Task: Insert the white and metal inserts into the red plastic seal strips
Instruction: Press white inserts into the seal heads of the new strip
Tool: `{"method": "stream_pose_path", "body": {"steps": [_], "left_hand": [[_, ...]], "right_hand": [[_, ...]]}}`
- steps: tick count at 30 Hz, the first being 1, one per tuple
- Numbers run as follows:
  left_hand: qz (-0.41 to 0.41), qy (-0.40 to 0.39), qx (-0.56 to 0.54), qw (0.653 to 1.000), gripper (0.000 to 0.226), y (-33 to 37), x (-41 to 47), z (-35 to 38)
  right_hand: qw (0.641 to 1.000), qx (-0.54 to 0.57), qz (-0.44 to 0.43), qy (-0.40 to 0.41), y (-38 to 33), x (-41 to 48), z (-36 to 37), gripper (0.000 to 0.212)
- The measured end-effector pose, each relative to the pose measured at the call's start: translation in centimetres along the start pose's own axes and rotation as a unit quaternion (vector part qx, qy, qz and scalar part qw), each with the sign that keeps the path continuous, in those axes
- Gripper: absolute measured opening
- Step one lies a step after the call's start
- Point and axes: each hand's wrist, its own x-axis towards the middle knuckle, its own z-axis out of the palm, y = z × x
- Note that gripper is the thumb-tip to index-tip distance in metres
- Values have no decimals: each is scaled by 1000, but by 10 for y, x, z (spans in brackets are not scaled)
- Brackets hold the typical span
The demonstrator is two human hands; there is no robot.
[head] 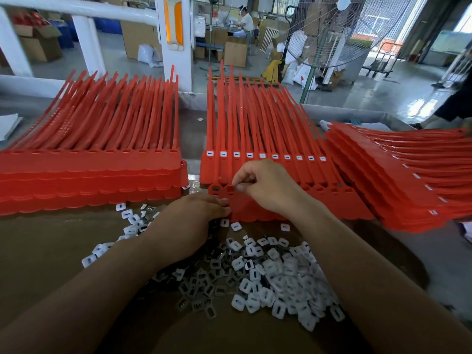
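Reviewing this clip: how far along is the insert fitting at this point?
Done: the right stack shows white inserts in its heads, and the middle sheet's back row holds ten. In hand: the right hand pinches an insert at the front sheet's second socket while the left hand touches that sheet. Left: the remaining front sockets look empty, the left stack shows no inserts, and a loose pile waits.

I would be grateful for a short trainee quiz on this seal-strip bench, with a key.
1. True or false: the middle stack's top row already holds white inserts.
2. The loose inserts lie: A in a bucket; B on the table, nearer than the stacks; C in a tray.
3. Which hand pinches the front strip at its socket end?
Key: 1 true; 2 B; 3 the right hand.
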Motion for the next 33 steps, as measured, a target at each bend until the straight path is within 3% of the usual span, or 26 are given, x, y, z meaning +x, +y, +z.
{"method": "stream_pose_path", "body": {"steps": [10, 33], "left_hand": [[11, 4, 2, 1000, 56, 0, 1, 0], [12, 27, 2, 1000, 54, 0, 0, 5]], "right_hand": [[998, 0, 48, 33, 9, 20, 21, 22], [995, -11, 85, 57, 8, 18, 27, 13]]}}
